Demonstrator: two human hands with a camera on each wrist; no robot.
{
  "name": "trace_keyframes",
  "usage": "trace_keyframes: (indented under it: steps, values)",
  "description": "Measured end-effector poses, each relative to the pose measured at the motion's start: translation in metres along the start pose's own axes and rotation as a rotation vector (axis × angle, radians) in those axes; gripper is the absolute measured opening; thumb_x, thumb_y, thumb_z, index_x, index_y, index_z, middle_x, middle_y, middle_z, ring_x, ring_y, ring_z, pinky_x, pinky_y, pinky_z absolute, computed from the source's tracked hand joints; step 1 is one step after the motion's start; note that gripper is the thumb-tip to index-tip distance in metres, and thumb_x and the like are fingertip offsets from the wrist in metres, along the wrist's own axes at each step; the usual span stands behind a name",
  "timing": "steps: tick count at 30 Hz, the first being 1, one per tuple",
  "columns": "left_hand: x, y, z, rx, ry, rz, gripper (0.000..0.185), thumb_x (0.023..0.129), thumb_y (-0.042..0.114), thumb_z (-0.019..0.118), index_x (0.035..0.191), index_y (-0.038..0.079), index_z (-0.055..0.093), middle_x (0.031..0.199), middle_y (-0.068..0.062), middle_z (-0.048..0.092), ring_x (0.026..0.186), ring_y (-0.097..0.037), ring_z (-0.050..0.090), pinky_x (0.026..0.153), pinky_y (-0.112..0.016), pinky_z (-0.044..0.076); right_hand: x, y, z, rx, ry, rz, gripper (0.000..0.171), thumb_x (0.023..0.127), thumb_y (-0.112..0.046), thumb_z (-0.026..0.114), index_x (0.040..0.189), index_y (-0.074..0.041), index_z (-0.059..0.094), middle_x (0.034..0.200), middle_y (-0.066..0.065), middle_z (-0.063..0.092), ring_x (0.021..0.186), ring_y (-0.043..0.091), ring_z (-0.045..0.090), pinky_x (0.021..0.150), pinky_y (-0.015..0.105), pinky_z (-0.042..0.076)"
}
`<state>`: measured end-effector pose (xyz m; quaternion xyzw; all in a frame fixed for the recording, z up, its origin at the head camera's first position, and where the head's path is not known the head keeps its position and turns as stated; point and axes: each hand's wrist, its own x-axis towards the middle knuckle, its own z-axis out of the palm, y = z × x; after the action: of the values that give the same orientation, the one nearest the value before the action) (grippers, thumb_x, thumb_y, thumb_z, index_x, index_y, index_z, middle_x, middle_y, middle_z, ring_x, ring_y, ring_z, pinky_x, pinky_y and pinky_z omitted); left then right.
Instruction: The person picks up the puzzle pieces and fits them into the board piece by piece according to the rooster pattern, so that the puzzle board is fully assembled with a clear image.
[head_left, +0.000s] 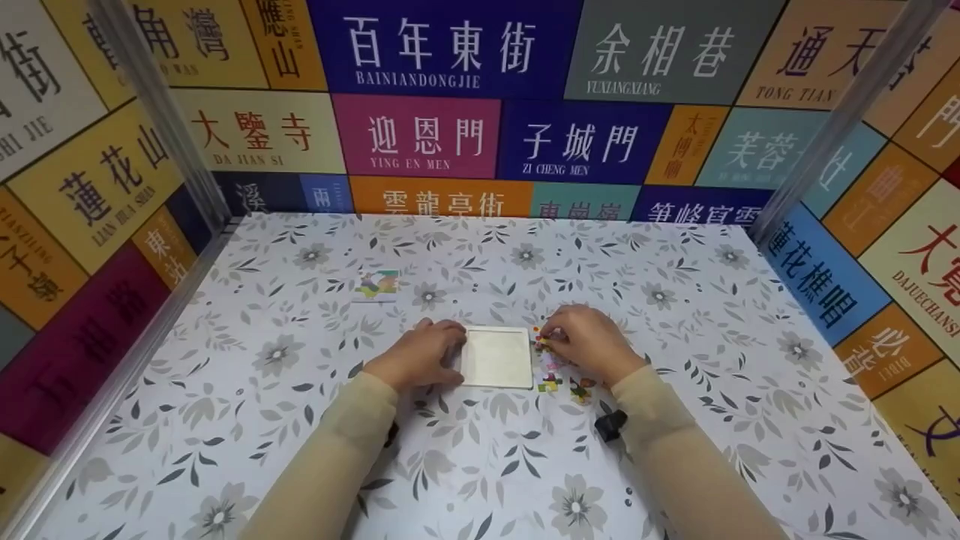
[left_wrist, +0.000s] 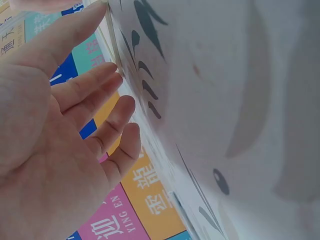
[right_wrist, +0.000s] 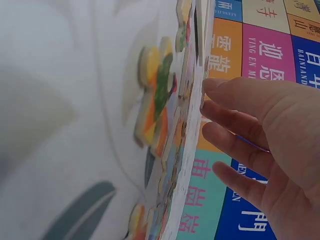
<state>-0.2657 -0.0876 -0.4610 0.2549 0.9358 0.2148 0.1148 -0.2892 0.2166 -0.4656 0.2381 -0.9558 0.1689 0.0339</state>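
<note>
Nearest the viewer, two sleeved forearms are reaching forward over the floral-patterned table; a small black object is sitting beside the right sleeve.

The left hand is resting flat on the table, touching the left edge of the white square puzzle tray. The left wrist view is showing its fingers straight and loosely spread, gripping nothing.

The right hand is lying over a cluster of coloured jigsaw pieces, just beside the right edge of the tray. In the right wrist view its fingertips are meeting the edge of the jigsaw pieces, and the fingers are only gently bent; whether they are pinching a piece or merely touching it cannot be told.

The pieces are looking thin, flat, light and stiff, like card. They would probably slide on the smooth table covering and are best pinched by their edges between thumb and fingertip. The tray is looking like a rigid, shallow board, best steadied at its rim.

Farther back and to the left, a small picture card is lying well apart from the hands. Beyond it, walls of coloured sign panels are enclosing the table.
</note>
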Motion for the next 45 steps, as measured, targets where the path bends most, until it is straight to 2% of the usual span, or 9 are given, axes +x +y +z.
trace_keyframes:
  steps: [9, 17, 25, 29, 39, 45]
  values:
    - [-0.001, 0.0, -0.002, -0.017, -0.003, -0.008, 0.063, 0.085, 0.024, 0.085, 0.141, 0.007, 0.061, 0.153, -0.006, 0.053, 0.134, -0.032, 0.047, 0.113, -0.049, 0.042, 0.006, -0.015, 0.001, -0.003, 0.01, -0.074, 0.009, 0.093, -0.017, 0.077, 0.1, -0.016, 0.083, 0.103, -0.001, 0.076, 0.1, 0.021, 0.069, 0.091, 0.043, 0.056]
    - [-0.002, -0.002, -0.002, 0.008, 0.024, 0.063, 0.061, 0.083, 0.023, 0.086, 0.136, 0.002, 0.063, 0.149, -0.011, 0.056, 0.128, -0.038, 0.05, 0.108, -0.052, 0.045, 0.012, -0.027, 0.006, -0.003, 0.004, -0.124, 0.008, 0.093, -0.022, 0.079, 0.098, -0.017, 0.083, 0.1, -0.001, 0.075, 0.094, 0.019, 0.069, 0.087, 0.041, 0.057]
    - [0.0, -0.003, -0.002, 0.014, -0.007, 0.011, 0.065, 0.084, 0.027, 0.086, 0.14, 0.006, 0.061, 0.152, -0.007, 0.054, 0.131, -0.034, 0.049, 0.111, -0.049, 0.043, 0.021, -0.038, 0.015, -0.004, -0.009, -0.13, 0.007, 0.092, -0.019, 0.079, 0.097, -0.017, 0.083, 0.1, -0.002, 0.075, 0.094, 0.018, 0.07, 0.085, 0.039, 0.057]
    - [0.003, -0.002, -0.002, 0.018, -0.014, 0.007, 0.064, 0.084, 0.028, 0.086, 0.139, 0.006, 0.062, 0.151, -0.007, 0.055, 0.129, -0.034, 0.049, 0.109, -0.049, 0.044, 0.023, -0.042, 0.018, 0.003, -0.013, -0.138, 0.007, 0.091, -0.017, 0.079, 0.097, -0.017, 0.083, 0.099, -0.002, 0.075, 0.094, 0.018, 0.07, 0.086, 0.039, 0.057]
    - [0.003, 0.001, 0.0, 0.007, 0.002, -0.016, 0.063, 0.083, 0.026, 0.087, 0.138, 0.006, 0.063, 0.15, -0.006, 0.055, 0.129, -0.033, 0.049, 0.108, -0.048, 0.045, 0.032, -0.05, 0.026, -0.017, 0.017, -0.214, 0.008, 0.089, -0.013, 0.08, 0.095, -0.016, 0.083, 0.095, 0.0, 0.075, 0.09, 0.021, 0.069, 0.083, 0.04, 0.056]
    - [0.001, 0.001, -0.001, 0.032, 0.033, 0.006, 0.062, 0.081, 0.025, 0.088, 0.135, 0.005, 0.064, 0.148, -0.007, 0.057, 0.124, -0.035, 0.05, 0.104, -0.05, 0.047, 0.037, -0.056, 0.031, -0.018, 0.015, -0.237, 0.009, 0.088, -0.011, 0.08, 0.095, -0.015, 0.083, 0.095, -0.001, 0.075, 0.089, 0.021, 0.069, 0.082, 0.039, 0.056]
